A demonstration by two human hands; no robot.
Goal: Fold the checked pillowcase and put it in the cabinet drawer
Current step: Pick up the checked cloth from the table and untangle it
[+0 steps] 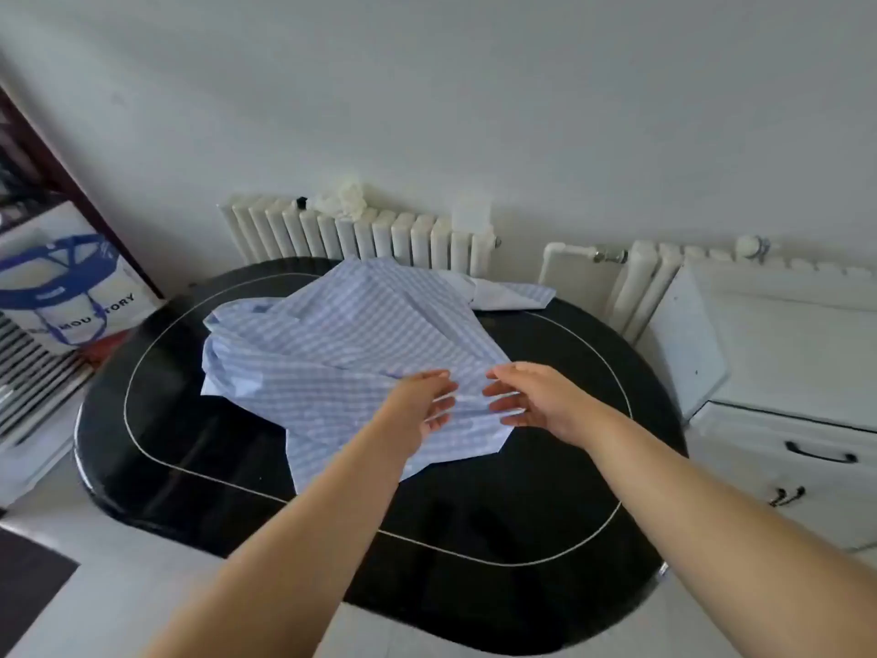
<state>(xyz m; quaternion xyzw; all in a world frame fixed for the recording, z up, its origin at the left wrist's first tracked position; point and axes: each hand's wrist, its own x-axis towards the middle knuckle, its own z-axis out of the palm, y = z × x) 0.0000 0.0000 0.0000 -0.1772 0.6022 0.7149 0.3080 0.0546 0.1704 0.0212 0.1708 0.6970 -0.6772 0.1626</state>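
A light blue and white checked pillowcase [332,353] lies crumpled on a black oval table [199,448], spread from the far edge toward the middle. My left hand [422,401] and my right hand [536,401] hover close together over the cloth's near right corner, fingers spread and facing each other, touching or just above the fabric. Neither hand has a clear grip on it. A white cabinet [778,353] with a black-handled drawer [821,453] stands to the right of the table; the drawer looks closed.
White radiators [360,235] line the wall behind the table. A white bag with blue straps [66,287] stands at the left beside a dark wooden frame. A second cloth piece [512,292] lies at the table's far right edge.
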